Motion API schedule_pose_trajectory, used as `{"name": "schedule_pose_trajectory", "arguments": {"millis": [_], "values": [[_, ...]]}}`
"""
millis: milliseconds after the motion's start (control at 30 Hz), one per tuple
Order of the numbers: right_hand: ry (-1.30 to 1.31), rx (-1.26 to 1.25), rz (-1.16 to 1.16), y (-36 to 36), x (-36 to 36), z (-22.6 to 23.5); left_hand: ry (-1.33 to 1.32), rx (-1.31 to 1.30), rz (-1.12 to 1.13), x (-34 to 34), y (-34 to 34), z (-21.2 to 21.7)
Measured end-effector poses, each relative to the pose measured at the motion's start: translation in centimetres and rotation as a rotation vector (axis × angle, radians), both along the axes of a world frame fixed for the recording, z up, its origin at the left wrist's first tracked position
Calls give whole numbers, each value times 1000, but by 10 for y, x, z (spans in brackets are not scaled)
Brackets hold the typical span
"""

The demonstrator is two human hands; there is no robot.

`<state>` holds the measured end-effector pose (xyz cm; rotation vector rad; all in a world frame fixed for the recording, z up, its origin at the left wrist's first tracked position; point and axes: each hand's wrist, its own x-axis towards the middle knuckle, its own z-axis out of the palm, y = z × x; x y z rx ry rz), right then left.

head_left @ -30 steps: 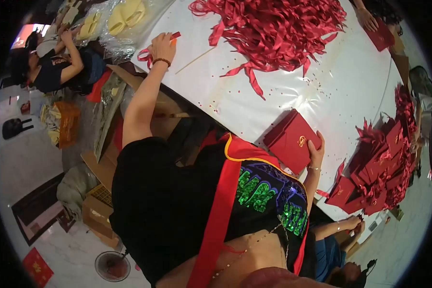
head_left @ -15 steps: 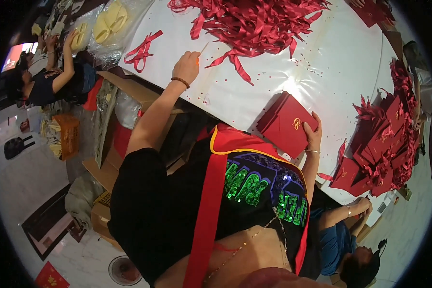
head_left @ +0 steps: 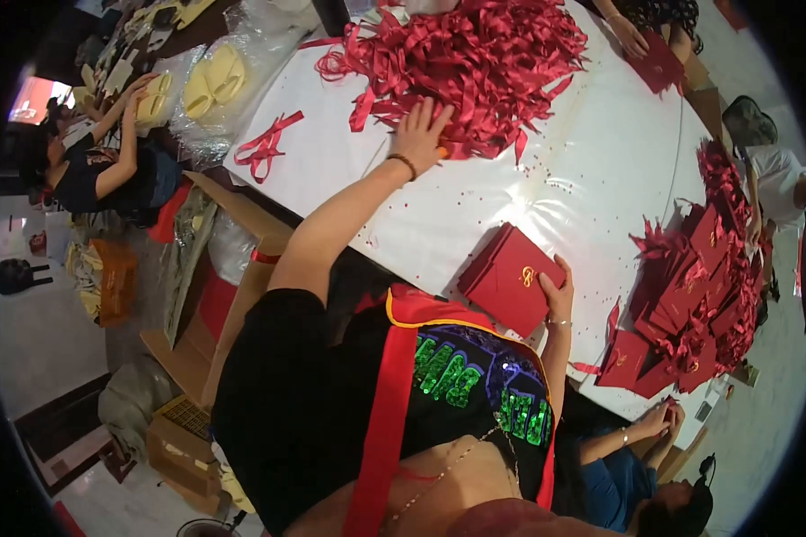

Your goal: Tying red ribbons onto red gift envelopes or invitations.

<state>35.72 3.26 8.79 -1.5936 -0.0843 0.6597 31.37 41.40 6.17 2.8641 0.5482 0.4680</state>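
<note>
My left hand (head_left: 418,136) reaches onto the pile of dark red satin ribbons (head_left: 493,67), its fingers spread over the ribbons' near edge. An orange handle (head_left: 441,153) peeks out beside its thumb, and a thin pale shaft shows on the other side of the hand; the grip itself is hidden under the palm. In my right hand (head_left: 557,291) is a stack of dark red folded cards (head_left: 508,279) with a gold emblem on top. The hand closes around the stack's right side, near the table's front edge.
The white-covered table (head_left: 403,228) carries scattered red bits. Red cards with ribbons (head_left: 672,322) heap up at right, and a loose ribbon (head_left: 269,148) lies at left. Wrapped yellow slippers (head_left: 213,80) sit at the far left. Co-workers are at the left, far right and near right.
My left hand has moved forward and right from the bare tabletop onto the ribbon pile, and its fingers have spread. The right hand still holds the card stack. The whole view has shifted slightly.
</note>
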Motion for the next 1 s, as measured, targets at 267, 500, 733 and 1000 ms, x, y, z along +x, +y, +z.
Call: {"name": "schedule_pose_trajectory", "arguments": {"millis": [267,500,733,1000], "values": [[50,34,-16,5,-1,0,85,-329,-62,80,-52,6],[53,59,-25,-2,-1,-3,90,-1090,-208,53,-10,54],[-35,-46,38,2,5,7,-150,-651,50,47,28,52],[17,-72,66,6,8,25,-63,-179,-205,92,-32,42]]}}
